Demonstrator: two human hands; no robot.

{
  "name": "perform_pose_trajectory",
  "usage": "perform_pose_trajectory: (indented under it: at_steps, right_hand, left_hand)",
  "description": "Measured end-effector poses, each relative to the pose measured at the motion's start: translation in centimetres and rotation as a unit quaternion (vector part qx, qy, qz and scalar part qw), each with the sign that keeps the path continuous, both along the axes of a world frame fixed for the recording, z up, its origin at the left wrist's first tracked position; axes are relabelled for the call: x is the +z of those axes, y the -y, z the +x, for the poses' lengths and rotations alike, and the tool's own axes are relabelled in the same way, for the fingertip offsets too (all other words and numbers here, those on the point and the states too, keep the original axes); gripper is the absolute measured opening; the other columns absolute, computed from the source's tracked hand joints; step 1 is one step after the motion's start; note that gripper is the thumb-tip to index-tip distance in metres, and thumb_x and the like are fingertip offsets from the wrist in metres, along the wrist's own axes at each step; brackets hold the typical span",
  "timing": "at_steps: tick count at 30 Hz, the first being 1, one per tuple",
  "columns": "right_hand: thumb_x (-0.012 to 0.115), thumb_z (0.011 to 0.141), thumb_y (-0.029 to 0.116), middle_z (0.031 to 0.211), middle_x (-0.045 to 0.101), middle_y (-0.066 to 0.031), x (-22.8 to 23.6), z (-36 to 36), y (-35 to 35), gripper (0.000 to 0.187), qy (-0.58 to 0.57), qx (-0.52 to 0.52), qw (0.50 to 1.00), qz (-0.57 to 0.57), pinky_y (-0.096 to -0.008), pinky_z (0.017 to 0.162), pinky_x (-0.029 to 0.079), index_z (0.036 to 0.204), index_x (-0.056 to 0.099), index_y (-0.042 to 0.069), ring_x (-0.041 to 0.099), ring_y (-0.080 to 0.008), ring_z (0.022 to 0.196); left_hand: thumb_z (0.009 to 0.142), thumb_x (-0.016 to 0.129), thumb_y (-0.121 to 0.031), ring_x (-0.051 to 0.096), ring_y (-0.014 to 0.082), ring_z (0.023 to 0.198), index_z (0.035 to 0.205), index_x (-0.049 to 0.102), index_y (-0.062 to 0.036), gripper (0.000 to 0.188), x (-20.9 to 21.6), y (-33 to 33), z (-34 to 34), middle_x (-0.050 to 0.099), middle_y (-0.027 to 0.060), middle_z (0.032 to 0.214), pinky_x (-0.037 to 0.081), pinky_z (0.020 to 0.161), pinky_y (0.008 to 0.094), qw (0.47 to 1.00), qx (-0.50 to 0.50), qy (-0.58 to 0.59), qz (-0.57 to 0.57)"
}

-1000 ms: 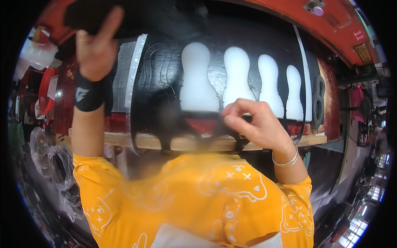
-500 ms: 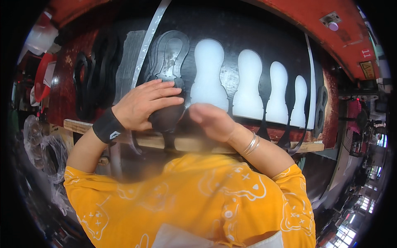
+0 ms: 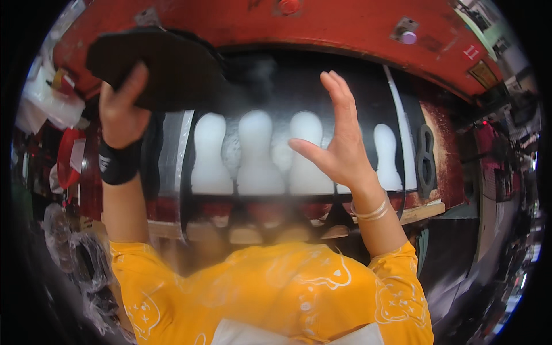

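My left hand (image 3: 123, 109) is raised at the far left, gripping a flat black sole-shaped piece (image 3: 172, 72). Blur hides whether this is one plate or a stack. My right hand (image 3: 342, 132) hovers over the dark work surface with fingers stretched up and thumb apart, holding nothing. Below lies a row of several white sole-shaped pieces (image 3: 211, 155), wide end toward me. One white piece (image 3: 306, 127) is just left of my right hand; another, mostly hidden, is behind my wrist. The smallest-looking white piece (image 3: 387, 158) is at the right end.
A red machine frame (image 3: 345, 26) with a red button (image 3: 288, 7) and a pale knob (image 3: 408, 38) spans the back. Pale strips (image 3: 397, 109) flank the row. A dark figure-eight ring piece (image 3: 425, 155) lies at right. A wooden ledge (image 3: 422, 211) runs along the front.
My left hand has lifted the black pieces off the surface, up and left, uncovering a white piece. My right hand has moved forward and right, fingers spread. The view has shifted.
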State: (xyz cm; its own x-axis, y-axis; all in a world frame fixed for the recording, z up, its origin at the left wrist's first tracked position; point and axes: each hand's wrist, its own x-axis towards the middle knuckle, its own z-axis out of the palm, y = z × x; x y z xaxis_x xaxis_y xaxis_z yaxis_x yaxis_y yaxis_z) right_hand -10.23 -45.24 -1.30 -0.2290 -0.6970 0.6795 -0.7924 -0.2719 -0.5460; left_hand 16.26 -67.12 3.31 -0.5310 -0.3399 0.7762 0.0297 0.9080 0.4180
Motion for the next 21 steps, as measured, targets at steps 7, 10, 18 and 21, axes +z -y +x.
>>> perform_pose_trajectory:
  at_steps: [7,10,18,21]
  right_hand:
    - [0.078,0.071,0.01,0.097,0.067,-0.0133,0.4,-5.1,-3.8,0.048,0.029,0.13,0.971,0.201,-0.0341,0.072,0.052,0.116,0.06,0.01,0.066,-0.0289,0.081]
    - [0.075,0.073,0.009,0.084,0.068,-0.0133,0.1,-7.0,-6.3,0.035,0.016,0.085,0.974,0.209,-0.0359,0.07,0.053,0.106,0.063,0.008,0.067,-0.0315,0.077]
    - [0.074,0.075,0.011,0.107,0.067,-0.0141,-5.1,-8.4,-6.6,0.038,0.037,0.026,0.974,0.223,-0.0373,0.085,0.051,0.111,0.064,0.005,0.064,-0.0312,0.098]
    - [0.075,0.074,0.01,0.101,0.068,-0.0134,-6.4,-7.8,-6.1,0.037,0.039,0.037,0.974,0.219,-0.0351,0.083,0.052,0.109,0.065,0.004,0.066,-0.03,0.093]
  left_hand:
    - [0.091,0.065,-0.021,0.055,0.0271,0.119,0.134,0.045,0.0014,0.053,-4.6,-7.4,-9.6,0.051,0.0179,0.136,0.041,0.103,0.0416,0.867,-0.314,-0.043,0.386]
    - [0.08,0.064,0.001,0.057,0.0242,0.113,0.132,0.051,0.001,0.053,-7.4,-7.9,-10.3,0.058,0.0158,0.125,0.045,0.1,0.0398,0.86,-0.305,-0.107,0.395]
    - [0.071,0.072,-0.005,0.063,0.024,0.091,0.121,0.061,-0.0058,0.052,-9.8,-7.3,-10.2,0.068,0.0111,0.098,0.051,0.082,0.0333,0.937,-0.055,0.301,0.172]
    - [0.07,0.074,-0.011,0.063,0.0301,0.091,0.113,0.066,-0.0071,0.043,-8.1,-7.6,-11.9,0.068,0.0142,0.099,0.051,0.081,0.0363,0.939,-0.065,0.333,0.055]
